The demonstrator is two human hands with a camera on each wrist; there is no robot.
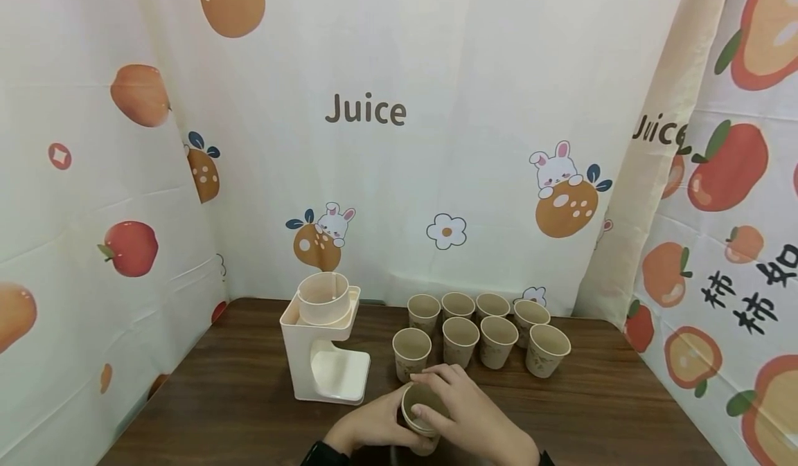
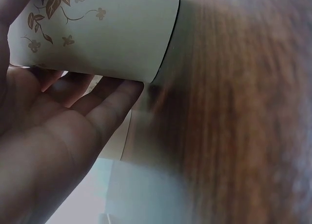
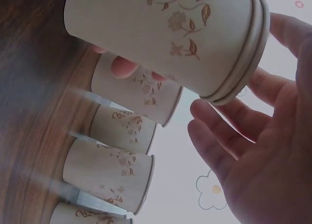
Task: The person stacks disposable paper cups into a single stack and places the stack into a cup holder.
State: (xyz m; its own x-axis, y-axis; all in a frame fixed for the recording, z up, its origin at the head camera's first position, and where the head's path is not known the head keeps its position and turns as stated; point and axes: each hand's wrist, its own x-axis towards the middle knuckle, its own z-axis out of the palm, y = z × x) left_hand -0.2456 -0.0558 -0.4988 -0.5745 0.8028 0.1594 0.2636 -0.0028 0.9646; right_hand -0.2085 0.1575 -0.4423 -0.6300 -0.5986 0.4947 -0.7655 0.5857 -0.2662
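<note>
Two nested paper cups (image 1: pixel 419 427), cream with a brown floral print, stand tilted at the table's near edge. My left hand (image 1: pixel 377 421) grips the outer cup (image 2: pixel 102 34) around its side. Over the mouth lies my right hand (image 1: pixel 464 410), its thumb across the opening and its fingers at the far rim. In the right wrist view the two rims (image 3: pixel 243 53) sit close together, and some fingers (image 3: pixel 209 141) of that hand hang free of the cup. Behind stand several more paper cups (image 1: pixel 460 341) in two rows.
A white stand (image 1: pixel 305 355) with a round cup-like holder (image 1: pixel 323 300) on top is left of the cups. Dark wood table (image 1: pixel 224 383) spreads around them. Printed curtains (image 1: pixel 399 175) hang at the back and both sides.
</note>
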